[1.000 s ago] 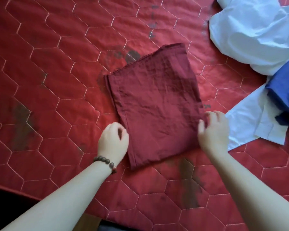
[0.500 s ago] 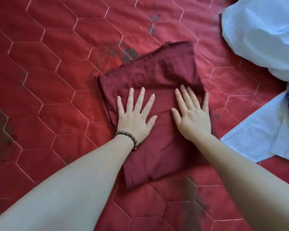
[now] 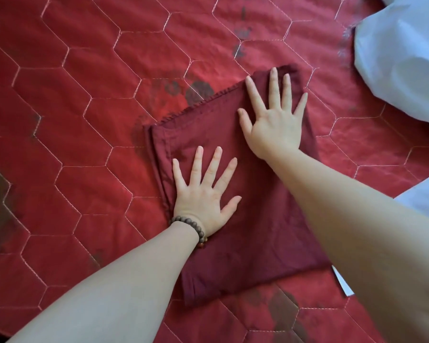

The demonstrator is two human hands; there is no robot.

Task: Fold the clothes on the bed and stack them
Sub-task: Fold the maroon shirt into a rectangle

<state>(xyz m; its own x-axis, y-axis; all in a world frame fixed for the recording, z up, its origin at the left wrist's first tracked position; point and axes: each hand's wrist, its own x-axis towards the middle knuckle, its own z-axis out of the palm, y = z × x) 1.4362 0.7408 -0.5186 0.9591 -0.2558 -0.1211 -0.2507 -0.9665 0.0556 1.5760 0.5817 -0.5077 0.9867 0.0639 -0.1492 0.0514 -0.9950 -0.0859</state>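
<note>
One dark red cloth point(image 3: 245, 219) already folded flat in the middle of the red bed point(image 3: 84, 95), pressed down by left hand point(image 3: 203, 194) and right hand point(image 3: 275, 120), fingers spread wide, with pale clothes point(image 3: 401, 58) at two o'clock left to fold, no stack yet.

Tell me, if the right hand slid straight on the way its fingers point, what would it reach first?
The right hand lies flat on the folded maroon cloth, fingertips almost at its far edge. Sliding on, it would probably cross that edge onto bare red quilt. The white garment lies off to the side.
</note>
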